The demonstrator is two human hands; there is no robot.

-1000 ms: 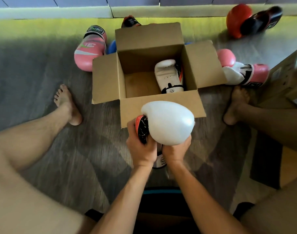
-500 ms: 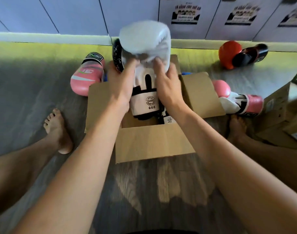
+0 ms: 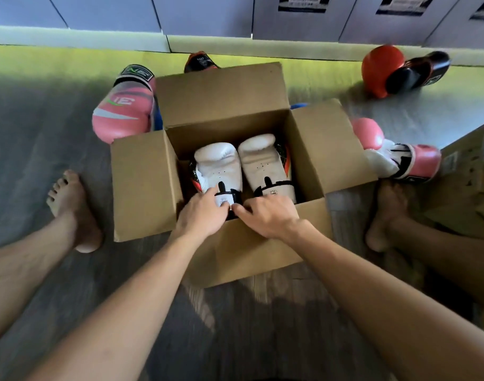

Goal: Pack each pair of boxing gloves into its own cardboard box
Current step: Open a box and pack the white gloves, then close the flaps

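Note:
An open cardboard box stands on the floor between my legs. Two white boxing gloves lie side by side inside it, cuffs toward me: the left white glove and the right white glove. My left hand reaches over the near wall and grips the black-and-white cuff of the left white glove. My right hand lies beside it, with its fingertips touching the same cuff.
A pink glove and a black-orange glove lie behind the box. A red-black glove and a pink-white glove lie to the right. Another cardboard box stands far right. My bare feet flank the box.
Both hands carried the second white glove up over the box and lowered it in beside the first. It now lies in the box, with both hands at its cuff.

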